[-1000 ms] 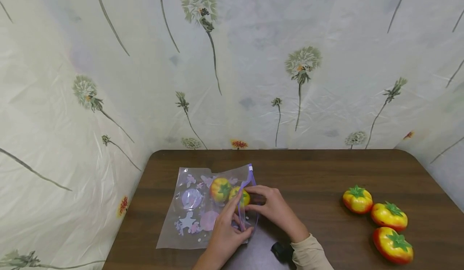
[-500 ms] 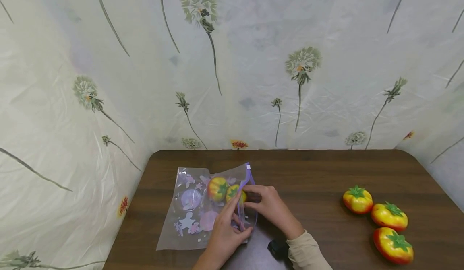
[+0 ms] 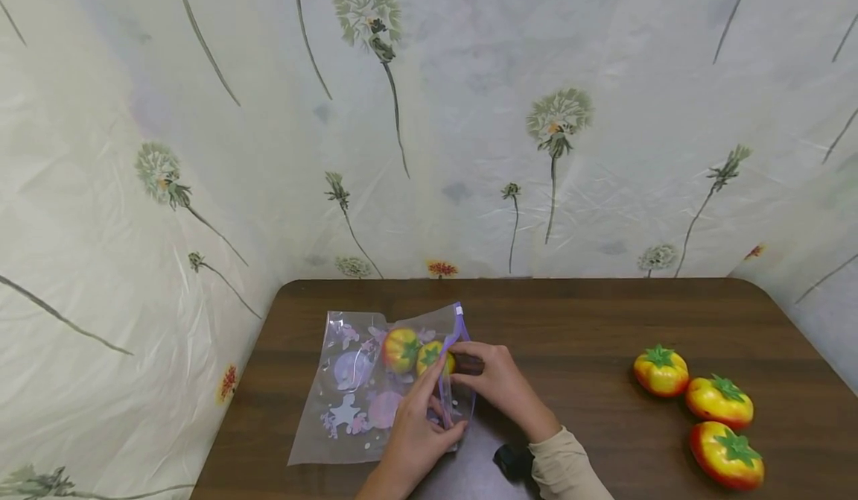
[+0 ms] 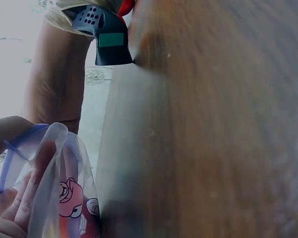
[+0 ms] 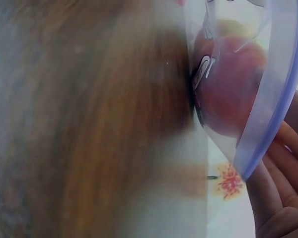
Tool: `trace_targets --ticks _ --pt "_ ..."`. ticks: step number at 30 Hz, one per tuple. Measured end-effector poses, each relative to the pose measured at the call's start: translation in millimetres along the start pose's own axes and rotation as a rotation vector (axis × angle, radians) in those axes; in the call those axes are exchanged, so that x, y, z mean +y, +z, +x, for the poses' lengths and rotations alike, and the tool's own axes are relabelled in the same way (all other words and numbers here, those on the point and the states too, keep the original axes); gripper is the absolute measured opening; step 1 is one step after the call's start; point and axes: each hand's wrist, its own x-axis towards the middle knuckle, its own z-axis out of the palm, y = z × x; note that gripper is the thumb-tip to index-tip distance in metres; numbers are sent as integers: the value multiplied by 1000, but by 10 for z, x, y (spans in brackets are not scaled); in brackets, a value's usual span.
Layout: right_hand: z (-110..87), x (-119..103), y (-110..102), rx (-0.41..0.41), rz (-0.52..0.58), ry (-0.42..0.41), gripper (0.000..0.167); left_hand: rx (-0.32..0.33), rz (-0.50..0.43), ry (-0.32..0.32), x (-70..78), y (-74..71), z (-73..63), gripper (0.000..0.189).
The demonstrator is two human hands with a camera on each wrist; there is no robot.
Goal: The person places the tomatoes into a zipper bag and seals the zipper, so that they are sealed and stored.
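A clear zip bag (image 3: 315, 425) with purple-and-pink prints lies on the table, its purple-edged mouth turned right. One yellow-red fruit with a green leafy top (image 3: 401, 349) is inside the bag. Nearer the mouth is a second fruit (image 3: 430, 356), partly hidden by fingers. My left hand (image 3: 418, 429) grips the bag by its opening edge, thumb at the rim. My right hand (image 3: 499, 377) reaches into the mouth, thumb and forefinger pinching the second fruit. In the right wrist view a reddish fruit (image 5: 231, 87) shows through the plastic beside the purple edge (image 5: 273, 131).
Three similar fruits (image 3: 720, 402) sit together at the table's right side. A black wrist camera (image 3: 512, 461) is worn at the right sleeve (image 3: 570, 466). The dark wooden table (image 3: 570, 321) meets a flower-printed cloth (image 3: 456, 127) at its back edge.
My right hand has moved slightly left, carrying the second fruit deeper into the bag. The first fruit has shifted slightly left too. My left hand has stayed almost still.
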Motion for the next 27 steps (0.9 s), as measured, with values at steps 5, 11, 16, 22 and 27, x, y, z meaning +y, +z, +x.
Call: trace_targets --ticks 5,11,16,22,27 --pt "-34 15 -3 -7 8 16 43 2 -1 -4 -8 10 -2 100" --pt "-59 19 -19 -3 -26 -25 46 0 6 -9 -21 19 3 100" --pt "-63 2 -42 -21 -2 -19 50 22 2 11 -40 19 -2 98" --pt "-64 -2 -93 -30 41 -5 50 36 18 28 -52 21 -10 97" --pt "-76 7 -193 -9 66 14 46 27 17 24 -42 29 -3 98"
